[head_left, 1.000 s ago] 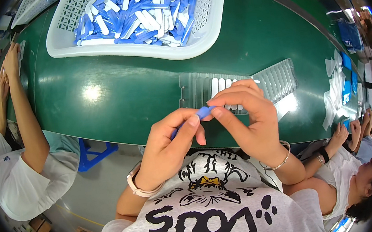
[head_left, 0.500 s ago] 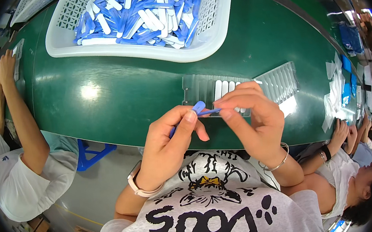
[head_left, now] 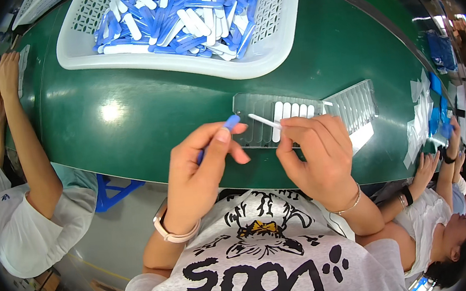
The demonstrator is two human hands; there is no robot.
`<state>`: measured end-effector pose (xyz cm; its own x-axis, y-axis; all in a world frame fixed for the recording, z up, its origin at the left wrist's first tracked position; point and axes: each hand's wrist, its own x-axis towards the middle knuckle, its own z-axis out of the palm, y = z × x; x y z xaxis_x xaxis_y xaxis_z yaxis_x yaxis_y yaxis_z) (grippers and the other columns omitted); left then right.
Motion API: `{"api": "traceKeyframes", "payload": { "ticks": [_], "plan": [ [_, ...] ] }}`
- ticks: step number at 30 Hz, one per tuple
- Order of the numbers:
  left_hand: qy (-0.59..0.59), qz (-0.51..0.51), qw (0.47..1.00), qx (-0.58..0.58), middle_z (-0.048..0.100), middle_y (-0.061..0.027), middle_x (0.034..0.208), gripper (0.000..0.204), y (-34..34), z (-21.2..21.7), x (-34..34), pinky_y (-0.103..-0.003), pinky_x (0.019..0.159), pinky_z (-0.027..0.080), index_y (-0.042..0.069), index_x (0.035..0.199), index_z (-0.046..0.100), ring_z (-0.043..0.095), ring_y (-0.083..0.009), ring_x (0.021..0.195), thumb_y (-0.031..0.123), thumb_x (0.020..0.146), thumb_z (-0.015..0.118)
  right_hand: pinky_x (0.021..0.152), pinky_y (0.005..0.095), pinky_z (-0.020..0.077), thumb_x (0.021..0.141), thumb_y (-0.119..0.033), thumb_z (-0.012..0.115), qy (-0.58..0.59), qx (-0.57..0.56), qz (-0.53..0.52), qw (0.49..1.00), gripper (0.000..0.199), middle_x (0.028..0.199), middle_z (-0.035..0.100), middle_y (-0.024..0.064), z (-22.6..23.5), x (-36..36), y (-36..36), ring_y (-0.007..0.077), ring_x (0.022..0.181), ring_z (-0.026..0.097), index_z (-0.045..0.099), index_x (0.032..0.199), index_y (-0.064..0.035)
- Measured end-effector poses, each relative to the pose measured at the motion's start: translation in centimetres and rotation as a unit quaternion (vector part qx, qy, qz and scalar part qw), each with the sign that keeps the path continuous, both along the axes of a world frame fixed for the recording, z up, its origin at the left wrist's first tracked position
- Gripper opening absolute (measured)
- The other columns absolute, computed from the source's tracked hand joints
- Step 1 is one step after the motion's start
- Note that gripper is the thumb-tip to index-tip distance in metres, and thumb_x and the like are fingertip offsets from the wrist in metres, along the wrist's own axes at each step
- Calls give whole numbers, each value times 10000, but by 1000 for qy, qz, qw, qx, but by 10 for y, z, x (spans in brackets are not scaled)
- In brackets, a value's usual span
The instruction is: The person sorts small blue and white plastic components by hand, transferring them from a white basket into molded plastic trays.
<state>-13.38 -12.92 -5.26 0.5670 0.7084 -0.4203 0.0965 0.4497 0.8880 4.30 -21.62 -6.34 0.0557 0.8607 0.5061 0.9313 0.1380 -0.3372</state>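
Note:
My left hand (head_left: 194,163) pinches a slim blue strip (head_left: 232,122) with a rounded end between thumb and fingers; part of it is hidden by the hand. In my right hand (head_left: 319,151), the thumb and fingertips grip one end of a thin white strip (head_left: 263,120), which points toward the left hand without touching the blue one. Just beyond both hands lies a clear plastic slotted tray (head_left: 250,134). Several white strips (head_left: 295,110) lie side by side in its slots, partly covered by my right fingers.
A white perforated basket (head_left: 270,66) full of loose blue and white strips stands at the far side. Right of the tray is another clear slotted tray (head_left: 358,104). Clear bags (head_left: 417,127) lie farther right. Co-workers' arms (head_left: 27,131) reach onto the green table (head_left: 145,109) on both sides.
My hands have moved apart. The white strip now shows in my right hand, where the end of a blue piece was gripped before. The blue strip stays in my left hand.

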Motion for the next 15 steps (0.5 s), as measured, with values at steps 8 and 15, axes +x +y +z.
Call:
{"api": "traceKeyframes", "payload": {
  "ticks": [8,15],
  "plan": [
    [1,-31,998,52,684,-53,861,255,4,3,21,-200,645,435,-38,1043,644,553,-50,738,157,979,493,515,253,428,695,-75,642,-58,70,125,988,173,880,638,63,5,-9,9,156,674,554,637,844,12],
    [8,-45,999,-9,680,-63,804,262,15,7,17,-197,668,437,-30,1027,641,573,-58,703,179,981,491,579,275,340,702,-96,681,-57,72,58,994,148,954,670,44,4,1,3,160,722,563,649,834,-36]
  ]
}}
